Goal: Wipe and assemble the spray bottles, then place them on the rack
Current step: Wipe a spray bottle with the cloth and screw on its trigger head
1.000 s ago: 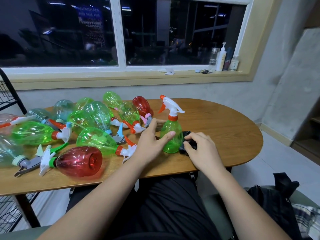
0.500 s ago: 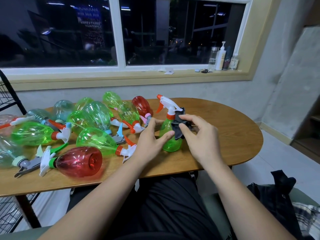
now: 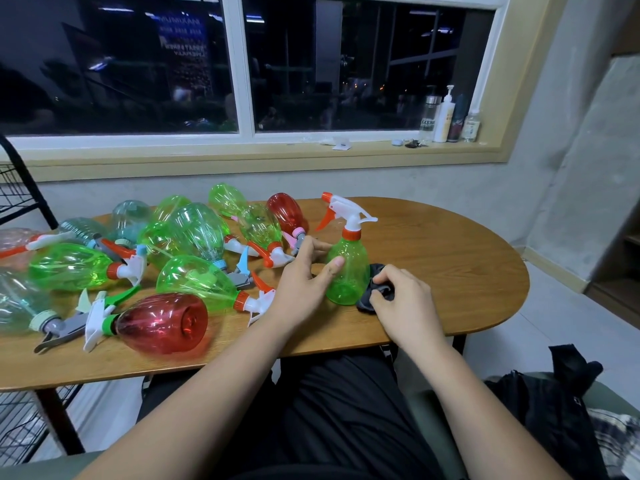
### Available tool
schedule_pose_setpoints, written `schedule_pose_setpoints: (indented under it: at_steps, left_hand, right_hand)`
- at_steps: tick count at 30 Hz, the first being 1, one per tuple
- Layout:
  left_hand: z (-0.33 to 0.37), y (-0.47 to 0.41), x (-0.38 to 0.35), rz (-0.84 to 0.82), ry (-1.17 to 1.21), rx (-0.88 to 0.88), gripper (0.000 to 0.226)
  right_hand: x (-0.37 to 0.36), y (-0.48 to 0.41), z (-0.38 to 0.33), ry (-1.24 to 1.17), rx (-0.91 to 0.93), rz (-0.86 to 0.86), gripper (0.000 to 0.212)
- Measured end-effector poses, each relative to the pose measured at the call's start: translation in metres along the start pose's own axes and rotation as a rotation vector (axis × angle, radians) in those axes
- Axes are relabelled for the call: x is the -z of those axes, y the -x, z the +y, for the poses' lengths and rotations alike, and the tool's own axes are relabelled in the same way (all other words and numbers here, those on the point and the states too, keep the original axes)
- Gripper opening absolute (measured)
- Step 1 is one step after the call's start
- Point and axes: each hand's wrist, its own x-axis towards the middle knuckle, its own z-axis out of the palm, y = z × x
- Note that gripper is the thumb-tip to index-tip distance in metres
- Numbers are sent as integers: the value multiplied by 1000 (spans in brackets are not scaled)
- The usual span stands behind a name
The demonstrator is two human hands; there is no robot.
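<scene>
Wooden table (image 3: pixel 450 258): green spray bottle (image 3: pixel 348 271) upright, centre, is gripped by left hand (image 3: pixel 304 282) at nine o'clock; black cloth (image 3: pixel 366 305) is clutched in right hand (image 3: pixel 405 299) at four o'clock. Wiping is judged underway; transfer to rack (image 3: pixel 17 195) is required next.

Right hand (image 3: pixel 403 301) and cloth (image 3: pixel 376 273) back down beside bottle (image 3: pixel 348 275) base
</scene>
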Motion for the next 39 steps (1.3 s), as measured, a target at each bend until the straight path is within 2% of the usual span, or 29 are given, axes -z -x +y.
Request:
schedule_pose_setpoints:
  at_steps: [4, 9, 14, 20, 26, 30, 34, 39]
  left_hand:
    - [-1, -1, -1, -2, 1, 22, 38]
    - [6, 1, -1, -19, -47, -21, 56]
    - [4, 1, 0, -45, -128, -46, 58]
    - [4, 0, -1, -33, -82, -36, 55]
    - [8, 1, 1, -39, -53, -17, 68]
    - [11, 3, 0, -32, -21, 24, 43]
    - [10, 3, 0, -18, -3, 23, 30]
    - [9, 4, 0, -32, -21, 4, 37]
  right_hand:
    - [9, -14, -8, 24, -27, -21, 16]
    - [23, -21, -35, -87, 113, 177, 19]
    - [15, -14, -44, -246, 161, 317, 24]
    - [5, 0, -26, -163, 145, 237, 30]
    - [-2, 2, -4, -26, 23, -20, 22]
    - [10, -13, -9, 0, -3, -80, 21]
    - [23, -23, -26, -49, 61, 55, 21]
    - [25, -23, -42, -150, 230, 243, 26]
